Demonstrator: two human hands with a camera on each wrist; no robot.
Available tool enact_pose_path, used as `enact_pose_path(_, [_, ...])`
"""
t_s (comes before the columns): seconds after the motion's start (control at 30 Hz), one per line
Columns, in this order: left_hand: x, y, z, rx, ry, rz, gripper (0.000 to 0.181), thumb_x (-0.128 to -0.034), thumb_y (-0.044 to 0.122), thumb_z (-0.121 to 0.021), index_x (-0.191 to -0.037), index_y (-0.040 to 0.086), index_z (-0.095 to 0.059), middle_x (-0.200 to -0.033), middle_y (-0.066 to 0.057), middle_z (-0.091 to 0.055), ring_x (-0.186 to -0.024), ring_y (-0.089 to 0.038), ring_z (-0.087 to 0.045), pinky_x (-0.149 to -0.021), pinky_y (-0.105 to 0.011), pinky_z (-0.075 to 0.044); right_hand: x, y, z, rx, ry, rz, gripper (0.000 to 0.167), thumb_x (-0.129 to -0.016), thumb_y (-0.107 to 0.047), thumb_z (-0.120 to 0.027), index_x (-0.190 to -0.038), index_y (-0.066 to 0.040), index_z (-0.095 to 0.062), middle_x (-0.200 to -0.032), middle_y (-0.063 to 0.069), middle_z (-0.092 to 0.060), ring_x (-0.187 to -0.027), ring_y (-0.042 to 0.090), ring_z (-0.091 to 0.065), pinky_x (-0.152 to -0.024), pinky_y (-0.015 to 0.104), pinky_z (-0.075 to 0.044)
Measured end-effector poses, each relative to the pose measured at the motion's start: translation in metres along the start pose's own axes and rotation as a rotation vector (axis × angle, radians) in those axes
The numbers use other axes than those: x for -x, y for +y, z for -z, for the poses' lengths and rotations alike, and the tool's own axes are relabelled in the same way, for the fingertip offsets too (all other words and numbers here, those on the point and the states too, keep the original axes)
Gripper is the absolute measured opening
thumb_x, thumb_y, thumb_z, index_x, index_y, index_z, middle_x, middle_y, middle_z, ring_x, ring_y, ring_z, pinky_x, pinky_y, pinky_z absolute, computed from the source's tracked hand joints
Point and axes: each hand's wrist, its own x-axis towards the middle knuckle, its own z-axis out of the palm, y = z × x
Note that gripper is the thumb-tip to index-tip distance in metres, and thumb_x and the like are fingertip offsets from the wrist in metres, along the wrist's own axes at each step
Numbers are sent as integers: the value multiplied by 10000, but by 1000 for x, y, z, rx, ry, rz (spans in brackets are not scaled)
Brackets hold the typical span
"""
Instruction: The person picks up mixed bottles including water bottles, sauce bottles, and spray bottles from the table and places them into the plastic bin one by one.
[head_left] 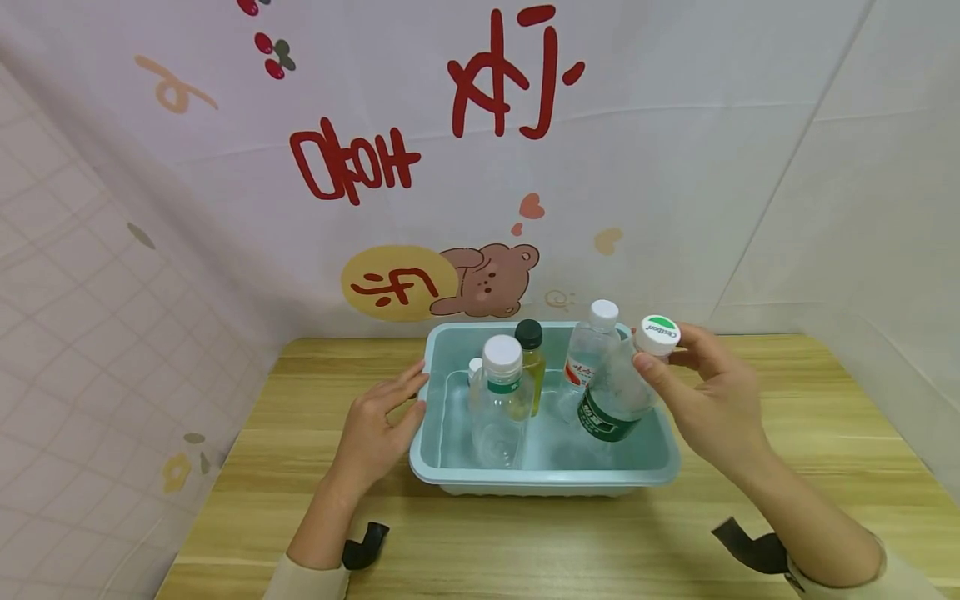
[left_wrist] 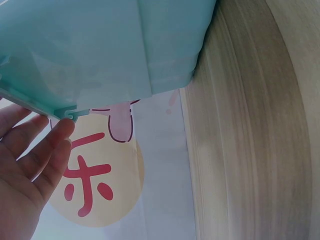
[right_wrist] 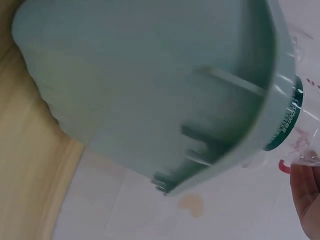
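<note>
A clear plastic bottle (head_left: 617, 404) with a green label and a white-and-green cap is held near its neck by my right hand (head_left: 712, 392). It leans over the right side of a pale blue-green plastic basin (head_left: 543, 477), its lower part inside the rim. In the right wrist view the bottle's green label (right_wrist: 287, 120) shows beyond the basin's edge. Fingertips of my left hand (head_left: 375, 425) touch the basin's left rim, the fingers fairly straight. Inside the basin stand a large clear bottle (head_left: 498, 429), a dark-capped bottle with yellowish contents (head_left: 534, 367) and a red-labelled clear bottle (head_left: 591, 342).
A small white cap (head_left: 475, 365) shows behind the large clear bottle, its body mostly hidden. The basin stands on a wood-grain table (head_left: 525, 550). Behind the table rises a white printed cloth (head_left: 660, 167) with red characters and a bear; another cloth side (head_left: 75, 333) borders the left.
</note>
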Motion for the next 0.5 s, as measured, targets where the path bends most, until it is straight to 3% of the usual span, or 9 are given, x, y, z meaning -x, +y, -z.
enact_pose_path(0.2, [0, 0, 0, 0, 2, -13, 373, -898, 3, -731, -1270, -23, -736, -1401, -120, -660, -1208, -356, -686, -960, -573, -566, 9, 8, -10, 63, -71, -94, 397, -802, 119, -825, -1170, -3, -736, -1063, -148, -724, -902, 37, -685, -776, 119, -547])
enact_pose_path(0.5, [0, 0, 0, 0, -2, -4, 369, -901, 6, -729, -1269, -26, -736, -1404, -115, -659, -1224, -354, -678, -974, -579, -556, 19, 14, -20, 66, -147, -137, 374, -818, 44, -852, -1166, -50, -750, -1056, -84, -739, -886, 40, -701, -749, 150, -564])
